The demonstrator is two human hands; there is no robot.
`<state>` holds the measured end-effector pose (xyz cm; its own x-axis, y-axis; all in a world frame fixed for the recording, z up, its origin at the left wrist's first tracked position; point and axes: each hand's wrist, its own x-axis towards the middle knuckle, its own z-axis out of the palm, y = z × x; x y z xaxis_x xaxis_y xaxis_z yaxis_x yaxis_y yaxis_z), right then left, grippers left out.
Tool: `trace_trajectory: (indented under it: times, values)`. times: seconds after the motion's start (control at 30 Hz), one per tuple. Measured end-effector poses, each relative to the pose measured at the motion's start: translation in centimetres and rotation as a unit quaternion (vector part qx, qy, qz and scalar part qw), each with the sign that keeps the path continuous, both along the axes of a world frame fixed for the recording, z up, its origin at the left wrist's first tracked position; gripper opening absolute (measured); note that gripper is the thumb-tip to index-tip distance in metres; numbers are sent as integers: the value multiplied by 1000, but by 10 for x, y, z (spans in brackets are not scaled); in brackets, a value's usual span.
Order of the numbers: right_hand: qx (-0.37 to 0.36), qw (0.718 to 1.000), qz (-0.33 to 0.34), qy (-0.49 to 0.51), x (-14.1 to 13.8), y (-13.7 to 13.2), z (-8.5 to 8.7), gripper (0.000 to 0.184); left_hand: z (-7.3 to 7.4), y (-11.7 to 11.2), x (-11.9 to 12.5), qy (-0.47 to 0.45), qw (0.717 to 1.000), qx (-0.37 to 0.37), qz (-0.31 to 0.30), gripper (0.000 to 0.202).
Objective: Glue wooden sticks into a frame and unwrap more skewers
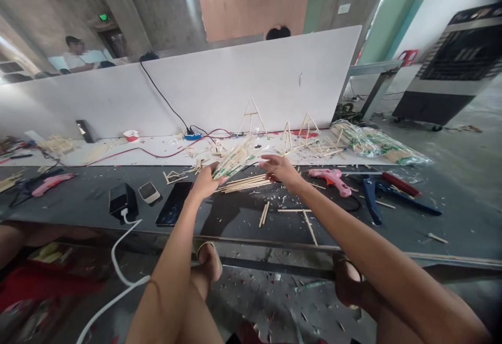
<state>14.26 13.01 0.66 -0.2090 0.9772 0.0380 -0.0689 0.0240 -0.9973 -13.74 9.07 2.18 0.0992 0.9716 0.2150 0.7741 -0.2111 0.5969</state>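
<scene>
My left hand is wrapped round a bundle of wrapped chopsticks, pale sticks in clear film with green print, tilted up to the right above the table. To its right my right hand hangs with its fingers spread and nothing in them. Below and between the hands lies a pile of bare wooden sticks. Nearer the front edge are two short sticks side by side and a T-shaped pair of sticks.
Pink glue guns, a blue-handled cutter, a phone and a black charger lie on the dark table. Stick frames stand before the white partition. Bagged chopsticks lie at right. People sit beyond.
</scene>
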Motion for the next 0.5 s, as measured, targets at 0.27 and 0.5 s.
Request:
trace_trajectory:
  times: [0.27,0.5]
  values:
    - [-11,993,-29,113,-39,-9,5,24,-7,-8,7,-183,981,-63,25,26]
    - [-50,979,-118,159,-33,-8,19,17,-3,-6,-16,-272,948,-78,147,22]
